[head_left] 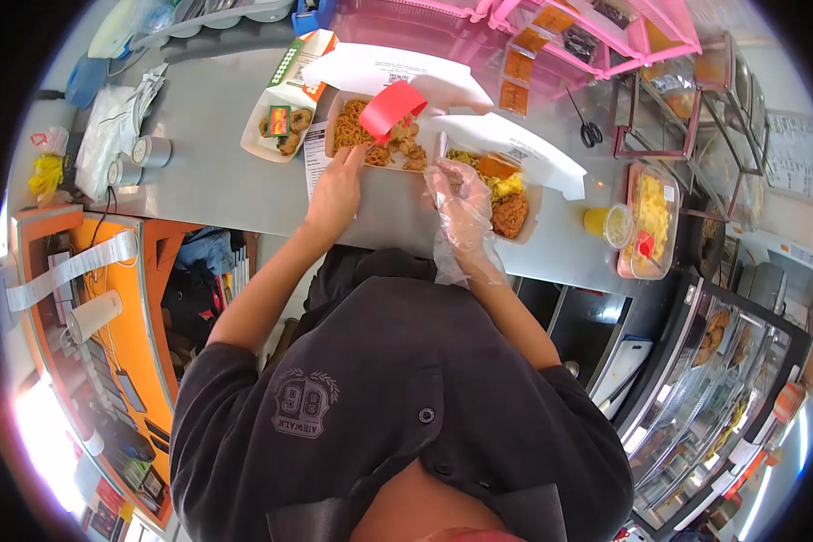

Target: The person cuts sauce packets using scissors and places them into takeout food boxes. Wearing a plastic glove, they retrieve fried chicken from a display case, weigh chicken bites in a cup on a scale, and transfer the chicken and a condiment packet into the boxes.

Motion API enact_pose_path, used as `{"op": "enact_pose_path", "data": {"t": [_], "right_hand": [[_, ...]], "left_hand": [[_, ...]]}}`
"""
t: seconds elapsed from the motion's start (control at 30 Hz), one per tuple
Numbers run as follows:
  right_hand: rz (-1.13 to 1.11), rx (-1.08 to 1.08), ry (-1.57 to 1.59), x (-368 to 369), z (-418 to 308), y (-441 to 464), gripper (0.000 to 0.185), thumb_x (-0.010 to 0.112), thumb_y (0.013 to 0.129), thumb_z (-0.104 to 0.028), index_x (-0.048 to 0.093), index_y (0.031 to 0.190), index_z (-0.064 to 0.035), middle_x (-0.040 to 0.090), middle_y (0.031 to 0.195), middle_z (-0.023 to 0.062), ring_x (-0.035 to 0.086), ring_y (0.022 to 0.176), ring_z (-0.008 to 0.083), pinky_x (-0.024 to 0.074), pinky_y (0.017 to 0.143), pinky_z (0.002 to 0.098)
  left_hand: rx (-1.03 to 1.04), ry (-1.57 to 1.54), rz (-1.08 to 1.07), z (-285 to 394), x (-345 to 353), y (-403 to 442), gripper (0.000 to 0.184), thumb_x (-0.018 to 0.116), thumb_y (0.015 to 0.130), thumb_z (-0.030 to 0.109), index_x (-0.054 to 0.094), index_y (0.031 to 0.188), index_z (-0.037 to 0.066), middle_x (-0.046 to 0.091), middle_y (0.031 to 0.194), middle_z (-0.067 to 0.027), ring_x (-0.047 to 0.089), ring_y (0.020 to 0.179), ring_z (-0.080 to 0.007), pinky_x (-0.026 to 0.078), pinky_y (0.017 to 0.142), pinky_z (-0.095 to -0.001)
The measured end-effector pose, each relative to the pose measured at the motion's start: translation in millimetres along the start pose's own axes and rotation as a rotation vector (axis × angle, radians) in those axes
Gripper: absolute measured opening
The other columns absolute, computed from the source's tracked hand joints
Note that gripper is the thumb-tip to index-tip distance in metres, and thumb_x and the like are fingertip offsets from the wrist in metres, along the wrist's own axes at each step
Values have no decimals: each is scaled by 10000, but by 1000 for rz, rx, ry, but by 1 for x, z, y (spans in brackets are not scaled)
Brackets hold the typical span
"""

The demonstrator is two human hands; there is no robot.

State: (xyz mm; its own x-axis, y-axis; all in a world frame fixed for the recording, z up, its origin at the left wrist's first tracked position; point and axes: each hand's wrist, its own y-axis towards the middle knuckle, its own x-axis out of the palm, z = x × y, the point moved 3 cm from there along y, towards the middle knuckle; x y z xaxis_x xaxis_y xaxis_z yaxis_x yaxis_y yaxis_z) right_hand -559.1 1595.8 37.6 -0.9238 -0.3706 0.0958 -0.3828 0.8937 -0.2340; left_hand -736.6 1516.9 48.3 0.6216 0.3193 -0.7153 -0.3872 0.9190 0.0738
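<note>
My bare left hand (336, 191) is at the front left edge of an open paper box of noodles and fried pieces (348, 126), its fingers closed. A broad red curved band (390, 107) stands over that box, its lower end near my fingertips; I cannot tell whether I hold it. My right hand (465, 203), in a clear plastic glove, is at the left edge of a second open box (526, 230). Its fingers are bent together, and what they hold is hidden. In the second box are a fried piece (510, 215) and yellow food.
A smaller box of fried pieces (280, 135) with a sachet stands left. A printed slip (317, 155) lies beside it. To the right are a yellow cup (608, 224), a clear tub (649, 221) and scissors (589, 126). Pink baskets (605, 36) and sachets (515, 81) line the back.
</note>
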Motion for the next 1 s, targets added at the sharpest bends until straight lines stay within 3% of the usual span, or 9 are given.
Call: {"op": "enact_pose_path", "data": {"t": [0.07,0.17,0.37,0.47,0.57,0.67,0.77,0.87,1.0], "right_hand": [[29,-82,-23,3,5,1,243,626,857,-96,572,1065,17,610,860,53,545,687,76,469,587,229],[51,-199,-252,-1,16,7,247,639,849,-117,579,1049,15,602,847,48,533,675,74,464,577,229],[72,-153,-284,-4,25,8,262,656,830,-152,596,1027,10,603,855,46,525,687,75,446,595,235],[103,-337,-409,-7,19,5,270,663,815,-147,605,1031,3,604,866,56,537,727,98,456,654,258],[68,-249,-500,-8,14,3,316,645,826,-238,601,1037,-6,608,971,157,588,869,287,461,782,376],[28,-350,-835,4,-22,-4,320,610,847,-277,604,1044,-26,605,998,149,590,873,290,461,786,372],[-23,-439,-1008,19,-25,7,334,571,866,-304,603,1065,-38,612,980,151,594,828,278,463,776,373],[-170,84,-482,20,-35,15,341,571,878,-302,621,1041,-6,639,911,122,611,767,153,475,687,282],[-23,300,457,-4,-38,7,385,517,911,-387,629,1030,-38,640,855,55,582,716,129,465,663,285]], "left_hand": [[94,54,45,-12,5,5,301,447,848,-6,517,1140,15,509,895,-194,558,796,-383,455,702,-445],[169,131,48,-18,9,5,376,472,801,-42,531,1166,24,507,890,-175,551,817,-363,459,709,-429],[175,117,97,-19,16,3,430,487,782,-66,535,1194,45,496,870,-169,550,826,-353,455,726,-429],[164,78,184,-17,13,3,394,477,813,-49,542,1190,46,514,896,-172,551,828,-354,451,735,-426],[113,-7,226,-12,3,-3,328,447,880,-7,543,1190,43,529,928,-188,545,825,-368,448,727,-406],[63,-56,318,-14,-5,-18,269,425,940,59,544,1178,20,556,912,-146,553,758,-270,445,666,-327],[-402,-750,218,-29,-2,-42,266,427,965,129,530,1184,16,515,828,-47,465,650,-116,374,576,-230],[-540,-1294,22,-15,-9,-58,298,439,967,202,480,1219,48,387,760,37,294,613,-23,269,557,-175],[-555,-1339,-143,20,-22,-69,301,439,963,221,463,1208,49,373,757,29,296,598,-47,271,550,-188]]}}
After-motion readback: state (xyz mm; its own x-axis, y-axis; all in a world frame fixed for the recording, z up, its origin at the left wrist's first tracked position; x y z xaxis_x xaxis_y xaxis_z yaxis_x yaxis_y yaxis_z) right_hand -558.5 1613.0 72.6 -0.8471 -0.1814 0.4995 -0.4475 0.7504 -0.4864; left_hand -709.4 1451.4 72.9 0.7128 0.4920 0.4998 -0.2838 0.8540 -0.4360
